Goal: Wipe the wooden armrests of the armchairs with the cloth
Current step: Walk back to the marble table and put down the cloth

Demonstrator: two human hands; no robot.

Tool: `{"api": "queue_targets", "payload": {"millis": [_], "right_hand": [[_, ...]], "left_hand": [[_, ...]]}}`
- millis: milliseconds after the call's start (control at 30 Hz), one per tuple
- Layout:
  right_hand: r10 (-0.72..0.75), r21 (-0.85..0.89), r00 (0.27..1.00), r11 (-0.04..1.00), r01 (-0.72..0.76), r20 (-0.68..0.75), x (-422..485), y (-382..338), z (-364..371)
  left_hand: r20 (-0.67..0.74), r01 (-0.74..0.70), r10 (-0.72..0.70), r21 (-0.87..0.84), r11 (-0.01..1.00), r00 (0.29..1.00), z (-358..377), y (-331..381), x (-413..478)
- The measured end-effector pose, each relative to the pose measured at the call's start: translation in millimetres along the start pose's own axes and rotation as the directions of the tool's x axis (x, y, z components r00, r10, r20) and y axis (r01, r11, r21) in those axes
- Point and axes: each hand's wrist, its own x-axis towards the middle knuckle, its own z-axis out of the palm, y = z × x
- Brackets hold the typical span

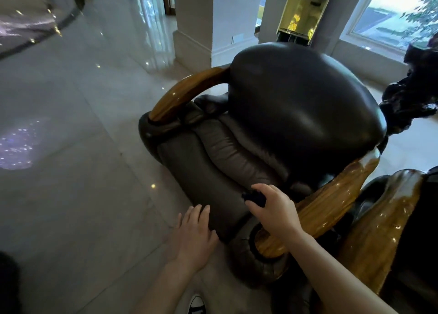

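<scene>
While right hand [275, 209] grips cloth [254, 198], armrest [331, 200] runs toward the backrest [305, 105].

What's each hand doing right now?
Left hand: open, flat against the seat cushion edge, holding nothing.
Right hand: closed on a dark cloth, over the seat.

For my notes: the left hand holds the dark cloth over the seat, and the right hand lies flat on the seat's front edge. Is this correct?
Not quite: the hands are swapped. In the head view, the right hand holds the dark cloth over the seat, and the left hand lies flat on the seat's front edge.
</scene>
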Motion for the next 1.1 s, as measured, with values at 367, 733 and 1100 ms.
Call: {"api": "queue_targets", "payload": {"millis": [367, 733, 1100], "right_hand": [[-0.180, 0.037, 0.967, 0.984, 0.176, 0.181, -16, -16, -14], [-0.404, 0.096, 0.849, 0.913, 0.396, 0.342, -53, -79, 6], [-0.582, 0.198, 0.654, 0.801, 0.566, 0.484, -161, -195, 83]], "left_hand": [[-0.137, 0.223, -0.212, 0.067, 0.973, 0.968, -25, 24, -62], [-0.195, 0.486, -0.471, 0.035, 0.873, 0.860, -30, 1, -164], [-0.256, 0.702, -0.710, -0.140, 0.699, 0.656, -37, -75, -317]]}}
